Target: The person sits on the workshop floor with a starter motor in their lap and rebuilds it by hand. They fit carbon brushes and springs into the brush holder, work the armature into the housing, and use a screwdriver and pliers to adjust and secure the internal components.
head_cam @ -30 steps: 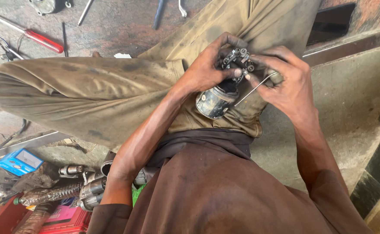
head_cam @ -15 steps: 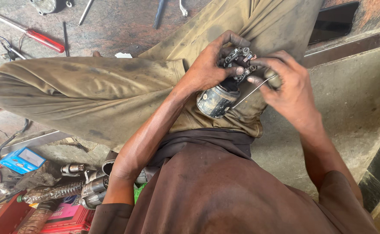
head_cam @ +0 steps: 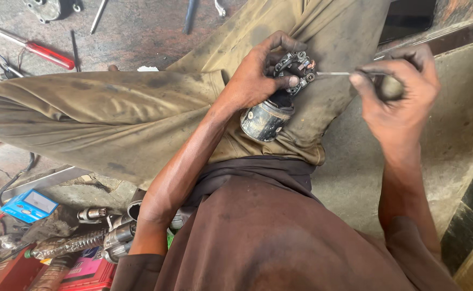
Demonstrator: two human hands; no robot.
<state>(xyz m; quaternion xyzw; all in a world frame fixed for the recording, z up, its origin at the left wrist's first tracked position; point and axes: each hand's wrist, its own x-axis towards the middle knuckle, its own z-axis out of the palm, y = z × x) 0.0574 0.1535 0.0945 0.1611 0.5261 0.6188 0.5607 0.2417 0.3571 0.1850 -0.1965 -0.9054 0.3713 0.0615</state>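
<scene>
Thin rod (head_cam: pixel 333 73) now withdrawn rightward

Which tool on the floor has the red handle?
The screwdriver at top left, lying flat with its metal shaft pointing toward the left edge. The other tools along the top edge are bare metal or dark.

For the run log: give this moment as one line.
left hand: grips motor part on lap | right hand: holds thin wire | floor: red-handled screwdriver

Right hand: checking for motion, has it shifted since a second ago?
Yes. The right hand has pulled rightward, away from the motor part on the lap.
</scene>
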